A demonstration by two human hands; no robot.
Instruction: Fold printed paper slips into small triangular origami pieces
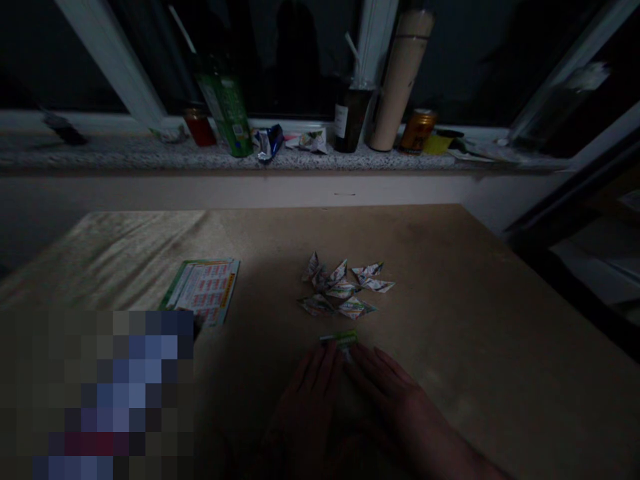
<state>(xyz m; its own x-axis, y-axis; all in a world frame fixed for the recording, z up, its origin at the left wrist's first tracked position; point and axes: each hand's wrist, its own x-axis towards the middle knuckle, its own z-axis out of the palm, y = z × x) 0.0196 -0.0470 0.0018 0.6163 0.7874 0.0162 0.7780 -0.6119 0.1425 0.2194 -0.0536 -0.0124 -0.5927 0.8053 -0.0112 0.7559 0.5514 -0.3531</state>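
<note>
A small green and white piece of folded paper (344, 336) lies on the table (475, 320) close in front of me. My left hand (311, 381) rests on its left part, fingers stretched out and lying flat. From the other side my right hand (391, 385) touches its right part, also flat with the fingers extended. Both hands are dim, and the fingers cover the paper's near part. Just beyond it sits a loose group of several folded printed-paper pieces with pointed ends (354, 307).
Left of the folded pieces lies a stack of printed leaflets (207, 287). Along the stone windowsill (295, 159) stand a green bottle (227, 117), a dark cup with a straw (350, 123), a tall beige flask (403, 80) and a gold can (417, 131). A blurred patch hides the lower left.
</note>
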